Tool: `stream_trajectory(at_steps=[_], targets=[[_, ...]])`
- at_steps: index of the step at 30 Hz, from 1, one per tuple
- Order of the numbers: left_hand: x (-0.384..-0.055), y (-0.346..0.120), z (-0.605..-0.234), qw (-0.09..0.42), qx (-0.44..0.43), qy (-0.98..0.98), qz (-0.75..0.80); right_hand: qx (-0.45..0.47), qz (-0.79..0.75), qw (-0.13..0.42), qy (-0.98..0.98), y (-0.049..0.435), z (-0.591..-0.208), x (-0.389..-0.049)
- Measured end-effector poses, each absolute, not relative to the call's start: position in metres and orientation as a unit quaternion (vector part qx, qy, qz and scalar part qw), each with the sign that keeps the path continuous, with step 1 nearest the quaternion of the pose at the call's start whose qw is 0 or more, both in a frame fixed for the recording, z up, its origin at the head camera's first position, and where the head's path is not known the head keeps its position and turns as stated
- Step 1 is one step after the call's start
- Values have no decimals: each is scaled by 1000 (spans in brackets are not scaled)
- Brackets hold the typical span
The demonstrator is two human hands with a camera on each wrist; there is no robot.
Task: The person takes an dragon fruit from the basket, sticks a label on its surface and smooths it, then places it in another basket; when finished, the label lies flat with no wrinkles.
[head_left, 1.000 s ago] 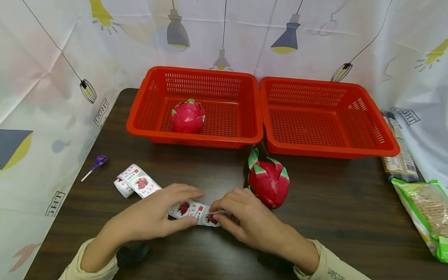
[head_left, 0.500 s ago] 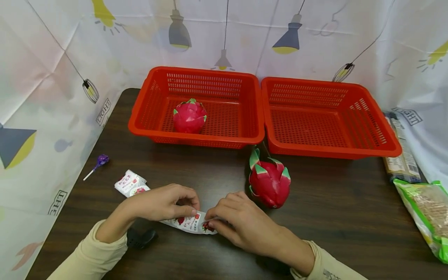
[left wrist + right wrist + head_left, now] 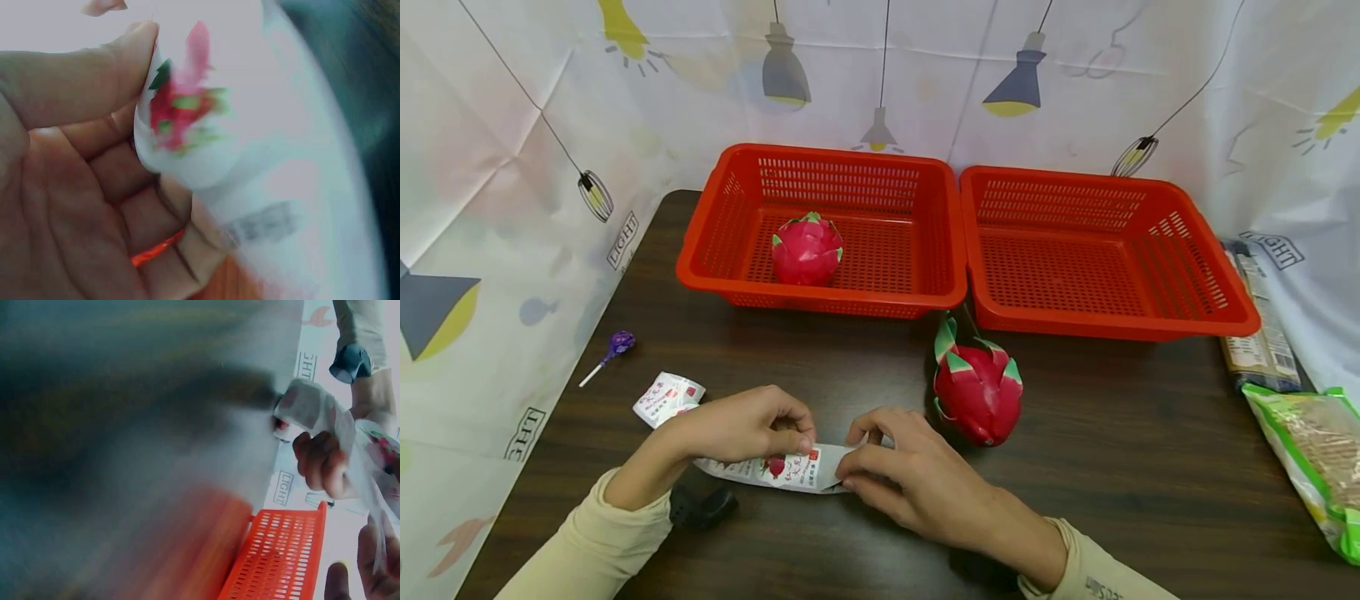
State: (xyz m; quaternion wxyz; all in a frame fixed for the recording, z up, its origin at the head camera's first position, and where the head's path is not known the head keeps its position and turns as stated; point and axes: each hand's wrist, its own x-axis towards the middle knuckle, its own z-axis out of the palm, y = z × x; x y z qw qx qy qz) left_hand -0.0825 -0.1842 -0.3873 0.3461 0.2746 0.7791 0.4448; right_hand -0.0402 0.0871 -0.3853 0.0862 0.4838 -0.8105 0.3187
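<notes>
A strip of white labels [image 3: 775, 471] printed with red dragon fruit stretches between both hands in the head view. My left hand [image 3: 741, 427] pinches it between thumb and fingertips, also seen close in the left wrist view, where the label [image 3: 187, 119] bends at the thumb. My right hand [image 3: 925, 483] pinches the strip's right end, which shows plain grey-white by the fingertips. Folded over on the table, the strip's other end [image 3: 662, 397] lies left of the left hand. Just beyond the right hand sits a red dragon fruit [image 3: 981, 396] with green-tipped scales.
Two red plastic baskets stand side by side at the back; the left basket [image 3: 820, 300] holds another dragon fruit [image 3: 807, 252], beside the right basket [image 3: 1112, 321]. A purple lollipop [image 3: 613, 350] lies at far left. Packaged goods, including a green-edged bag [image 3: 1315, 467], lie along the right edge.
My left hand has drawn back slightly left, its fingertips now pinching the strip. The strip's folded end has shifted left. The printed fruit by the right fingertips has given way to plain backing.
</notes>
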Motion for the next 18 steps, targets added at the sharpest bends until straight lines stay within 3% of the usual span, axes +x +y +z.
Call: stream_trajectory(at_steps=[4,8,18], targets=[[-89,-191,-395,348,237,799,430,470,347,83,-808,90,-387,-36],[-90,-192,-402,306,197,864,349,465,363,79,-803,95,-389,-32],[-71,-178,-413,72,173,972,142,429,423,69,-795,116,-401,-22]])
